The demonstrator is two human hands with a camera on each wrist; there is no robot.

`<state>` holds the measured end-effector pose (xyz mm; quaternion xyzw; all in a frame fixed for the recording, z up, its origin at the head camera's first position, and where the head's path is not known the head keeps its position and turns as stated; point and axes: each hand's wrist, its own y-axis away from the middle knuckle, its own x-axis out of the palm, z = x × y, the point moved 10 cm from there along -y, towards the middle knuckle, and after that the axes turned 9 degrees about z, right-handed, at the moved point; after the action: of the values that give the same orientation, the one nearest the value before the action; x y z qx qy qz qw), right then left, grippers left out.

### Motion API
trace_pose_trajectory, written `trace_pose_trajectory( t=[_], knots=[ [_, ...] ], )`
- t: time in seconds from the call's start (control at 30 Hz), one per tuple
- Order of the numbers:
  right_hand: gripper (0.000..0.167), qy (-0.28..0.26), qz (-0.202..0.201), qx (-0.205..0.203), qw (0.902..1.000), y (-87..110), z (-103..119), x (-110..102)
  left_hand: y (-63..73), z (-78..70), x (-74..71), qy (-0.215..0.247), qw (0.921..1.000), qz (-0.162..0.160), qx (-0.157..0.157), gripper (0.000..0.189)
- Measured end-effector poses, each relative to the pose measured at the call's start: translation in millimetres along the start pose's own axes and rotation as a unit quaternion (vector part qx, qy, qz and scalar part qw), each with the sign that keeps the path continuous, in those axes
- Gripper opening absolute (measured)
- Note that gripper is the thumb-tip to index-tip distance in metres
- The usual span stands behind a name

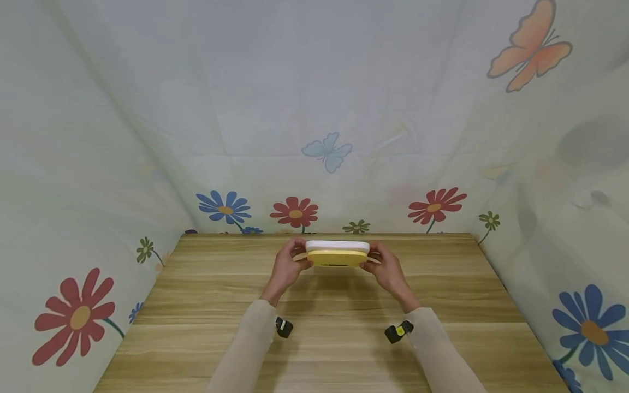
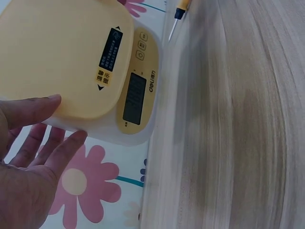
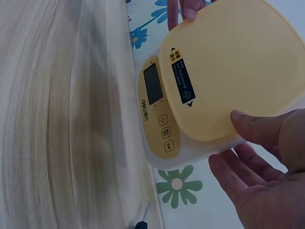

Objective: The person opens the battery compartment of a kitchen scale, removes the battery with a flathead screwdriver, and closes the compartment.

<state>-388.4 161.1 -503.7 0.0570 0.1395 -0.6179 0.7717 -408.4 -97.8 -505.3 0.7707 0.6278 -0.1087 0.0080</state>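
A kitchen scale with a yellow top plate and a white base is held up above the wooden table, near its far edge. My left hand grips its left end and my right hand grips its right end. In the left wrist view my left hand has its thumb on the scale plate and its fingers under the base. The right wrist view shows my right hand the same way on the scale, whose display is blank beside three buttons.
Cloth walls printed with flowers and butterflies close in the table on the left, back and right. A thin pointed tool with a yellow handle lies by the table's far edge. Wrist cameras sit on both sleeves.
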Motion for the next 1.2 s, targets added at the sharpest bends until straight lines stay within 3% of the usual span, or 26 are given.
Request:
trace_pose_trajectory(
  t=[0.27,0.67,1.07,1.2],
  knots=[
    [0.041,0.002,-0.006,-0.001,1.0000,-2.0,-5,2,0.8,3.4,2.5,-0.007,1.0000,-0.003,0.002,0.042],
    [0.037,0.000,-0.016,0.004,0.9999,-1.7,-20,5,1.3,20.8,6.0,-0.015,0.9998,-0.007,-0.014,0.043],
    [0.039,-0.034,-0.023,0.013,0.9991,-0.3,-29,8,4.4,18.4,8.7,-0.016,0.9998,-0.002,-0.009,0.042],
    [0.037,-0.039,-0.028,0.030,0.9984,2.2,-31,9,3.6,27.9,8.8,-0.005,0.9998,-0.009,-0.015,0.044]
  ],
)
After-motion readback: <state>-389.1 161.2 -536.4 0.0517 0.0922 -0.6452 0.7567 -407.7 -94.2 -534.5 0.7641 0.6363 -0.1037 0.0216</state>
